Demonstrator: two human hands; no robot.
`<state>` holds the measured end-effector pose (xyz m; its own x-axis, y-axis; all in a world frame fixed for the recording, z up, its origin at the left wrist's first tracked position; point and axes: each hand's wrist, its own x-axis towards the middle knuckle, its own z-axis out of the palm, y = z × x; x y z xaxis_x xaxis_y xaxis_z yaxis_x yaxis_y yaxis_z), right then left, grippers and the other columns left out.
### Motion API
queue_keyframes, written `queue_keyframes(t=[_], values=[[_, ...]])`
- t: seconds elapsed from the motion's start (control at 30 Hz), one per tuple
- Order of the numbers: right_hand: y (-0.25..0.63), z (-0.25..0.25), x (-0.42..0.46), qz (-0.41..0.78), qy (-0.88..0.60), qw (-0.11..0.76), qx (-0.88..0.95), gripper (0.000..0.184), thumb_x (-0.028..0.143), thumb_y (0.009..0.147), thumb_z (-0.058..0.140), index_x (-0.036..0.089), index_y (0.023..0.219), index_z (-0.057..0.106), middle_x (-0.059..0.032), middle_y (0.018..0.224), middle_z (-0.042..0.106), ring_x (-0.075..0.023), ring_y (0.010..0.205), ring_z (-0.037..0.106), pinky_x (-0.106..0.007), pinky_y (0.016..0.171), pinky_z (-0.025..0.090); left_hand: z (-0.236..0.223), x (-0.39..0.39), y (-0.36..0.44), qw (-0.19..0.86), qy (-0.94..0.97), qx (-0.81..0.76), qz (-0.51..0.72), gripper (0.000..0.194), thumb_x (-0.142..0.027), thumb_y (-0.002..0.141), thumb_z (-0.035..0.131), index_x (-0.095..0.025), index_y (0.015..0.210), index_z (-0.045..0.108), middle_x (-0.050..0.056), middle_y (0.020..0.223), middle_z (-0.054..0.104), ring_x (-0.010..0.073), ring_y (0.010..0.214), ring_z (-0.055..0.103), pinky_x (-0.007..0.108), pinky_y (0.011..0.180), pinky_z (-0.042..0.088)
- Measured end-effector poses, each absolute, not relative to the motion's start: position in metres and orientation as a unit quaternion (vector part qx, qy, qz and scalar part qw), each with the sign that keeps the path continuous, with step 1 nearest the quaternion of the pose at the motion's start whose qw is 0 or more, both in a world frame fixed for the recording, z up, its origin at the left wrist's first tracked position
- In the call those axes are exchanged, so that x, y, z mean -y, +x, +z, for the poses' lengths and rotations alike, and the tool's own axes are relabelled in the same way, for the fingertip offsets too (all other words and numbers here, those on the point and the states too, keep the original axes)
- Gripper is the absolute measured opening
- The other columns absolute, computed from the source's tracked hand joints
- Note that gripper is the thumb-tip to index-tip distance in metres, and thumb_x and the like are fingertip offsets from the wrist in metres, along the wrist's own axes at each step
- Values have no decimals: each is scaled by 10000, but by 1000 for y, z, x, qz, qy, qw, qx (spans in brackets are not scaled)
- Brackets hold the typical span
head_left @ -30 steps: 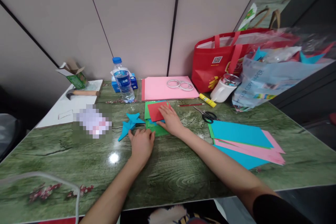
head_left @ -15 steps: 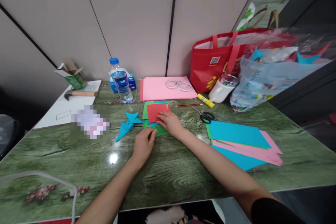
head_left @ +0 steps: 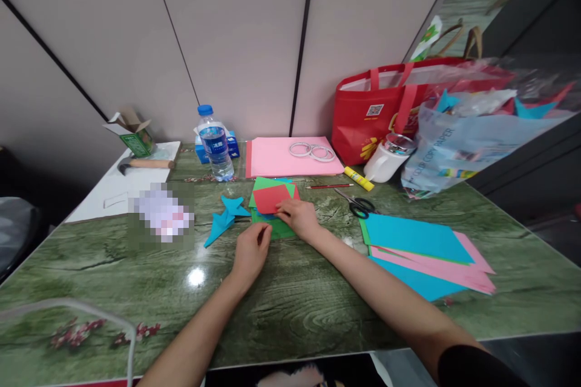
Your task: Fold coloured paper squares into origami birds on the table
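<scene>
A small red paper sheet [head_left: 270,198] is tilted over a stack of coloured paper squares, with my right hand [head_left: 299,217] closed on its lower right corner. Another red edge shows beneath it on the right. Green paper [head_left: 281,230] lies lowest in the stack, and some blue shows between. At its lower left edge is my left hand [head_left: 252,248], fingers curled and thumb against the fingertips; whether paper is between them is hidden. Just left of the stack lies a folded blue paper shape [head_left: 224,221] with pointed ends.
Scissors [head_left: 361,205], a pencil [head_left: 329,186] and a glue stick [head_left: 358,179] lie right of the stack. Blue sheets [head_left: 415,236] and pink ones are at right. Behind stand a water bottle [head_left: 216,145], white mug [head_left: 385,160] and red bag [head_left: 358,115]. A hammer [head_left: 147,163] lies at left.
The top red sheet has turned and shifted, baring red paper beneath it on the right. My right hand has gone from lying on the sheet to gripping its corner. My left hand stays about put.
</scene>
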<state>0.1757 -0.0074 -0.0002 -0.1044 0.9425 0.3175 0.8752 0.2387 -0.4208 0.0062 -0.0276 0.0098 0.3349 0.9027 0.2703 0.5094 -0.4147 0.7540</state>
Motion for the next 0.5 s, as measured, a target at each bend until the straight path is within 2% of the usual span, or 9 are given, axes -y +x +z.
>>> queue_keyframes(t=[0.07, 0.13, 0.2, 0.3, 0.37, 0.5], values=[[178, 3, 8, 67, -604, 303, 734, 116, 255, 835, 576, 217, 810, 683, -41, 936, 710, -168, 887, 644, -266, 778, 475, 9, 28, 6, 317, 747, -464, 355, 201, -307, 823, 482, -167, 804, 626, 26, 718, 653, 141, 618, 573, 244, 601, 437], [182, 10, 14, 61, -599, 339, 723, 150, 225, 861, 529, 211, 882, 677, -48, 958, 702, -165, 915, 633, -277, 807, 473, 8, 28, 7, 365, 716, -466, 370, 204, -323, 800, 527, -162, 879, 624, 33, 738, 658, 151, 643, 593, 265, 630, 466], [186, 19, 27, 47, -591, 382, 709, 215, 204, 893, 455, 197, 977, 653, -74, 996, 685, -172, 949, 614, -304, 838, 463, 7, 28, 8, 428, 672, -459, 394, 294, -336, 767, 580, -161, 1002, 595, 46, 792, 666, 164, 690, 617, 292, 669, 495], [188, 29, 54, 43, -533, 479, 696, 157, 231, 860, 518, 215, 922, 662, -73, 858, 693, -189, 812, 628, -329, 753, 482, 10, 30, 13, 532, 600, -418, 427, 508, -333, 711, 650, -182, 1172, 501, 83, 982, 658, 186, 827, 641, 334, 770, 511], [186, 29, 71, 64, -515, 489, 701, 117, 229, 841, 553, 223, 868, 667, -61, 788, 686, -183, 740, 623, -329, 710, 486, 15, 33, 16, 584, 570, -384, 432, 634, -329, 664, 694, -197, 1233, 450, 103, 1118, 619, 205, 945, 624, 349, 835, 499], [176, 18, 88, 111, -469, 470, 739, 162, 209, 857, 521, 240, 930, 662, -67, 852, 681, -192, 841, 614, -349, 745, 495, 27, 39, 18, 576, 591, -380, 417, 828, -308, 527, 792, -202, 1267, 434, 103, 1273, 529, 254, 1161, 503, 358, 953, 428]])
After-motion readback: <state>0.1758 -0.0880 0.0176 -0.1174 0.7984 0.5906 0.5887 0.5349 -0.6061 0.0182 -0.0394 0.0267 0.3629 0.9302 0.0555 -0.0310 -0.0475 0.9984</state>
